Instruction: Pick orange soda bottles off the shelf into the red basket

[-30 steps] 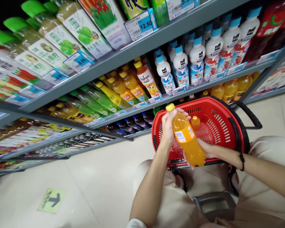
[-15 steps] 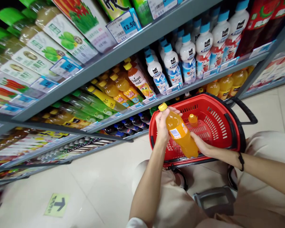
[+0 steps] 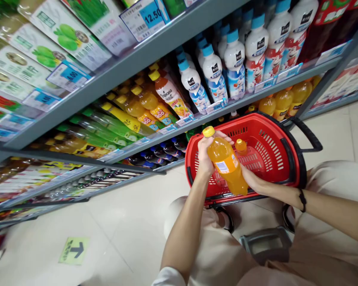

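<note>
Drink shelves [image 3: 140,55] ahead; fingers of left hand [image 3: 205,154] and right hand [image 3: 252,180] still grip big orange bottle [image 3: 226,161] over basket [image 3: 253,127], unreleased.

Two hands [image 3: 205,154] [image 3: 252,178], one held bottle [image 3: 226,159], one orange-capped bottle [image 3: 241,147] in one red basket [image 3: 253,123], one wristband [image 3: 302,200], one arrow sign [image 3: 74,251]

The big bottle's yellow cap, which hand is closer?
Left. The left hand is just below the yellow cap; the right hand is on the lower half of the bottle.
</note>
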### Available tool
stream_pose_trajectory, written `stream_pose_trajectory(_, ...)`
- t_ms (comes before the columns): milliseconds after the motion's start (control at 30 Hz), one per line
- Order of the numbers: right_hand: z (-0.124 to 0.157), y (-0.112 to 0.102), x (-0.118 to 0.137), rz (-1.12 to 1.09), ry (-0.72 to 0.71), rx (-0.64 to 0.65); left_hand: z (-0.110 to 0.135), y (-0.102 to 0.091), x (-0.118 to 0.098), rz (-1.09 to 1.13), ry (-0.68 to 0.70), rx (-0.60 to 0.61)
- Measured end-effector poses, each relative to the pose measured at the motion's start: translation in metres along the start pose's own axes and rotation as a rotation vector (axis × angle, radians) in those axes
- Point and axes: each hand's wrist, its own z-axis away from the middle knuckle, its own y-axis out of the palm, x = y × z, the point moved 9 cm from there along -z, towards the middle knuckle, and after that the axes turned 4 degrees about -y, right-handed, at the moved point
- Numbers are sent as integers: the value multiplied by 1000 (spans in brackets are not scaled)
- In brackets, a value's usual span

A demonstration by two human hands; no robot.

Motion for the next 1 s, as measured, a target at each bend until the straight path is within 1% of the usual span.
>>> stream_pose_trajectory(133,5,0,7,97,-7,-31,3,2,-1,-13,20,57)
stream_pose_trajectory(333,5,7,14,95,-47,-24,6,-3,3,-36,17,72)
stream_pose_trajectory(433,5,7,11,113,-29,-27,6,-3,2,-19,35,88)
stream_pose_trajectory(533,6,4,8,139,8,-35,6,-3,4,-22,28,81)
stream_pose_trajectory(833,9,12,17,104,-13,3,5,1,-2,-61,30,47)
stream_pose_trajectory(1000,6,1,8,175,8,-28,5,2,-2,-67,26,44)
